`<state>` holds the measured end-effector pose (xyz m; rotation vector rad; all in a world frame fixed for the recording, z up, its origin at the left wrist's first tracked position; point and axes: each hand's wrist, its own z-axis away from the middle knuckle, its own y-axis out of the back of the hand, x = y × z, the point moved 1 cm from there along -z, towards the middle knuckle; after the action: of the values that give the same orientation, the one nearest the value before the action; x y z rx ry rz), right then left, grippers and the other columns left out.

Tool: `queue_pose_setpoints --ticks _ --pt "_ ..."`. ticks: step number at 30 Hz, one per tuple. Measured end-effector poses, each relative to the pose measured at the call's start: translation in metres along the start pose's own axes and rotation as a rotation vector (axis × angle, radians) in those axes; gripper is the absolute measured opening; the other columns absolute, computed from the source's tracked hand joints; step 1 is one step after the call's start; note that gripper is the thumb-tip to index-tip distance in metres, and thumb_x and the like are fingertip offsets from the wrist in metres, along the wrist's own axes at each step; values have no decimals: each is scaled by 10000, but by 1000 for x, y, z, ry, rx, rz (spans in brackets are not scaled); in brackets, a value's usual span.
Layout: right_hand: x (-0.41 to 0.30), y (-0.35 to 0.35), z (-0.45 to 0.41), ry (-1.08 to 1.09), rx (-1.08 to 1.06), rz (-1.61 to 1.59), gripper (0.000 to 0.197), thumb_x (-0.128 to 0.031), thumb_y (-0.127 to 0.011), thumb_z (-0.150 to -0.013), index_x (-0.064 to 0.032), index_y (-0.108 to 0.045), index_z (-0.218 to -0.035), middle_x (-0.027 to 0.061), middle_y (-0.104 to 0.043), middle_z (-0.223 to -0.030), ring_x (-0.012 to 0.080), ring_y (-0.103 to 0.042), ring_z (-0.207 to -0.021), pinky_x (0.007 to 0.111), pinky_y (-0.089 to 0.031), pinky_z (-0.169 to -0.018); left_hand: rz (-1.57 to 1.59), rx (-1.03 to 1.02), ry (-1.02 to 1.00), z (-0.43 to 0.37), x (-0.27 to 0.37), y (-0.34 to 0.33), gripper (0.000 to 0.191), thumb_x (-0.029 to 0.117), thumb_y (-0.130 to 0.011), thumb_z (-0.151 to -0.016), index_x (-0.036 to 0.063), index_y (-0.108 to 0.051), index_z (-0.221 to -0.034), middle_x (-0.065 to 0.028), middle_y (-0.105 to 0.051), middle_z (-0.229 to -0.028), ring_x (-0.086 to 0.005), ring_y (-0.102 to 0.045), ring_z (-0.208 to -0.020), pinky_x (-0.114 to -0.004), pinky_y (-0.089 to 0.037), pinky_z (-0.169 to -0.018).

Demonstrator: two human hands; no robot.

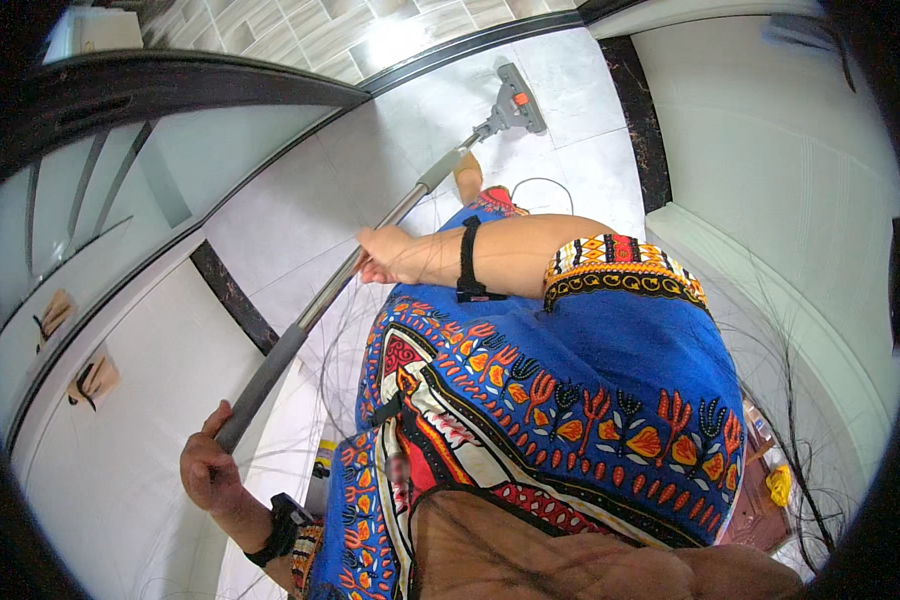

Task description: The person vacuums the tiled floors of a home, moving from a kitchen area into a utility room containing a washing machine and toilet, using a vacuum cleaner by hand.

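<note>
A long-handled mop with a steel pole (pixel 335 289) slants across the view from lower left to upper middle. My left hand (pixel 210 461) is closed round the grey grip (pixel 264 386) at its top end. Farther down, my right hand (pixel 386 253) holds the bare metal part, thumb across it. A second grey sleeve (pixel 442 169) sits lower on the pole. The grey mop head (pixel 521 101), with an orange catch (pixel 521 98), rests on white floor tiles (pixel 581 97). Its underside is hidden.
A black door track (pixel 472 56) crosses beyond the mop head, with wood-look tiles (pixel 307 34) past it. A glass door panel (pixel 195 161) stands left. Dark skirting (pixel 640 124) edges the right wall. A yellow bag (pixel 778 486) lies on reddish-brown furniture (pixel 754 517) at lower right.
</note>
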<state>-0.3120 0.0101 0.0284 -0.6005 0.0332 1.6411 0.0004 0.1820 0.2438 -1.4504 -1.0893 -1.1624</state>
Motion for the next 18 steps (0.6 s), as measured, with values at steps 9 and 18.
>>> queue_pose_setpoints --ticks 9,18 --pt "-5 -6 -7 180 181 -11 456 -316 -360 -917 37 -598 -753 186 -639 -667 203 -591 -455 285 -469 -363 85 224 8 44 -91 51 345 257 -433 -961 8 -570 -765 -61 -497 -659 -372 -605 -936 -562 -397 -958" --pt "-75 118 1 318 649 53 380 -340 -433 -901 -47 -496 -667 61 -499 -536 108 -410 -379 229 -333 -302 343 -57 168 -80 -122 -55 238 163 -519 -878 11 -628 -1026 -65 -594 -772 -380 -462 -1212 -485 -286 -1030"
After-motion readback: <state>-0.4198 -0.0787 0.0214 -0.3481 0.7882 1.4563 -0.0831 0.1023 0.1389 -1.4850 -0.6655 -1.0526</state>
